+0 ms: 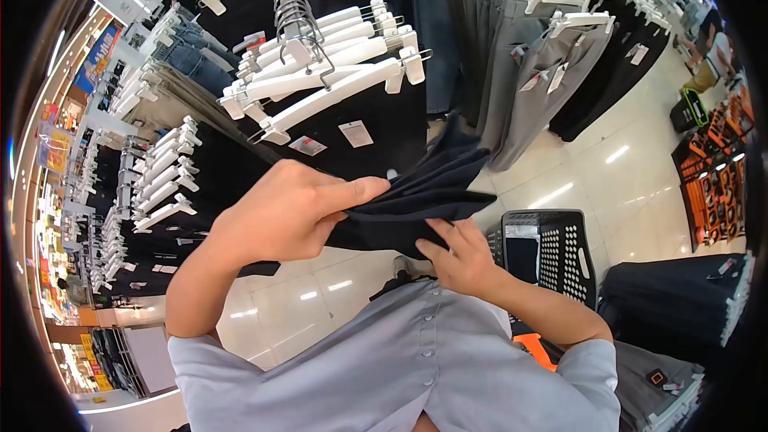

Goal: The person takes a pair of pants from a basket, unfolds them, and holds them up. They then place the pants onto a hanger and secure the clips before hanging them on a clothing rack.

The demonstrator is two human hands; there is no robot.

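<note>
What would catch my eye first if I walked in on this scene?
Most likely the dark garment at the centre, gripped by the left hand and the right hand. Above hang black trousers on white hangers. A black basket stands on the shiny floor at right.

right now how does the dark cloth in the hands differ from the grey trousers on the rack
The dark cloth is navy-black and bunched between the left hand and right hand; the grey trousers are light grey and hang straight. The cloth has no hanger; the trousers are clipped to white hangers. Both are fabric store goods.
</note>
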